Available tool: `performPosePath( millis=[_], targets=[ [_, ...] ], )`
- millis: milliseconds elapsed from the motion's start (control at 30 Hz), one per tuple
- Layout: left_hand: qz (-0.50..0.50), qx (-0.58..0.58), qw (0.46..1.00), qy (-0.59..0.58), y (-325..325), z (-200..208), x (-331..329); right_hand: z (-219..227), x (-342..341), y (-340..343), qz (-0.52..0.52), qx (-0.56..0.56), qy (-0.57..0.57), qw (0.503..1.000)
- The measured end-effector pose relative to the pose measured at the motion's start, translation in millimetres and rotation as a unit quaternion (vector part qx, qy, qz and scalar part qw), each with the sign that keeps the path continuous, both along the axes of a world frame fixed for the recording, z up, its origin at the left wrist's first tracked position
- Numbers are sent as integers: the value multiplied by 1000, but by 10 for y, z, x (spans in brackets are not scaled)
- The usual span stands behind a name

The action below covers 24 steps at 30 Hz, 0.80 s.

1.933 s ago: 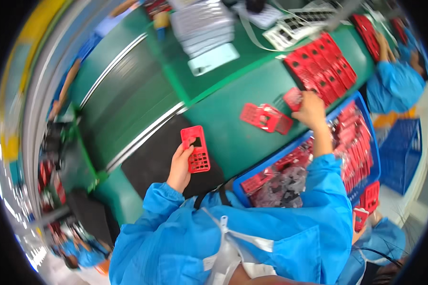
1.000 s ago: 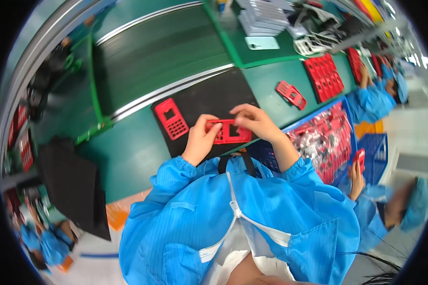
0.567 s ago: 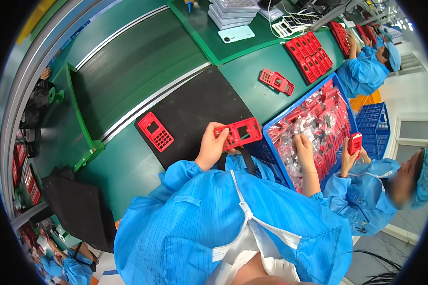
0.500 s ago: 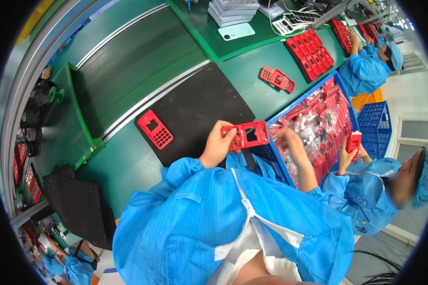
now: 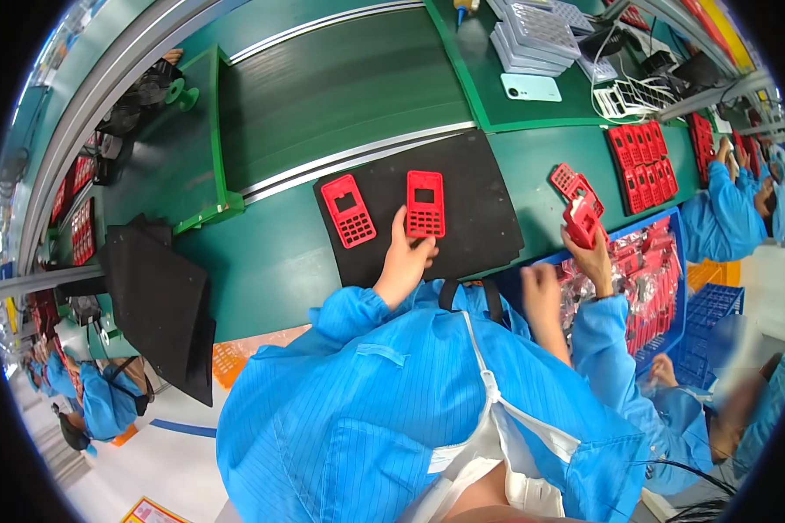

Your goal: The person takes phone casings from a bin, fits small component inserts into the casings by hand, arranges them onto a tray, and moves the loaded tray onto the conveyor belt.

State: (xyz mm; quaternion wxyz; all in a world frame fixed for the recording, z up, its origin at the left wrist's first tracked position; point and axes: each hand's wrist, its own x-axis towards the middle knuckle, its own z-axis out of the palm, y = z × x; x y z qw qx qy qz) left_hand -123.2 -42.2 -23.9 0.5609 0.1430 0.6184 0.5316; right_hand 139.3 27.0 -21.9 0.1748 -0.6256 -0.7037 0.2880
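My left hand [image 5: 405, 266] grips the lower end of a red phone housing [image 5: 426, 193], which is upright on the black mat [image 5: 475, 209]. The housing has a square window and rows of key holes. A second red phone housing [image 5: 344, 207] lies tilted on the mat, left of the first. My right hand [image 5: 542, 301] is by the near left side of the blue crate [image 5: 679, 288]; its fingers are smeared, and nothing shows clearly in them. Just right of it, a co-worker's hand [image 5: 595, 261] holds a red housing [image 5: 582, 220] over the crate's edge.
Bagged red parts [image 5: 645, 301] fill the crate. Beyond it lie loose red housings [image 5: 567, 179] and a block of several red housings [image 5: 641, 166]. A pale phone [image 5: 530, 87] and stacked clear trays [image 5: 532, 44] are farther back. The conveyor [image 5: 349, 87] runs beyond the mat.
My left hand has set the housing onto the mat, beside the other one. My right hand has drawn back from over the crate. The co-worker's hand has reached in with a red housing.
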Motion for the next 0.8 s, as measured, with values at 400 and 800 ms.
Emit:
performPosePath(
  millis=[400,800],
  targets=[
    [-209,-15,726,656,-469,-204,-702,-289,-1810,268,455,198,-63,866],
    [-144,-3,727,672,-308,-35,-586,-315,-668,1930,135,233,-59,961]
  ],
)
